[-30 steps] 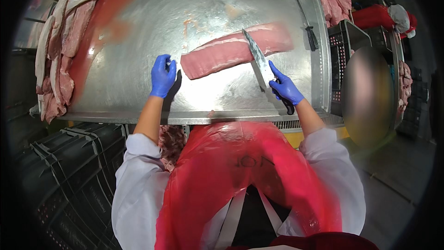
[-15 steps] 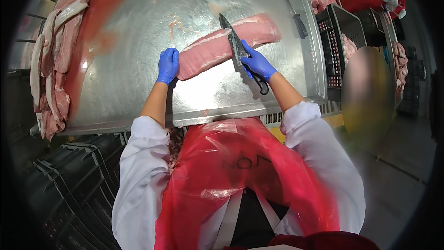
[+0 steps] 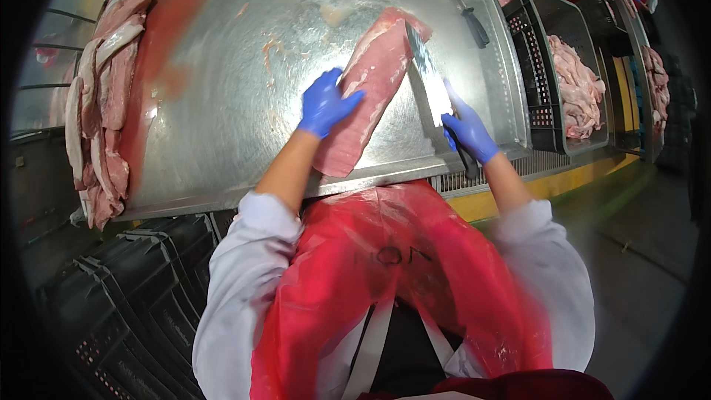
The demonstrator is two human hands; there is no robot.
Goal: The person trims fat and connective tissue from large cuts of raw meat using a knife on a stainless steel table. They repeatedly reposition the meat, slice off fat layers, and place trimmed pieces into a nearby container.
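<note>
Turned since the earlier frame, the long pink loin point(image 3: 379, 81) now runs away from the person instead of lying across the worktop point(image 3: 237, 111), and the left hand point(image 3: 324, 110) has shifted from its left end to its left side.

The loin lies flat on the metal, its near end close to the front rim and its far end leaning rightward. The left fingers are spread rather than clenched, with the thumb laid over the meat; how firmly they press, I cannot tell. The right hand point(image 3: 472, 133) has its fingers wrapped round the black handle of a knife point(image 3: 427, 78), whose blade slants up and left, its tip at the loin's far right edge. Whether the tip touches or hovers is unclear.

The step in hand seems to be positioning the loin, with the knife kept ready. A next move with the blade would probably call for a steady left hand, its thumb well away from the edge, and a lightly guided tip, since the surface looks wet and could slip.

Beyond the right hand, a sharpening steel point(image 3: 476, 28) lies along the worktop's right side; past it stands a dark crate point(image 3: 535, 67) holding pale meat pieces point(image 3: 576, 89).
</note>
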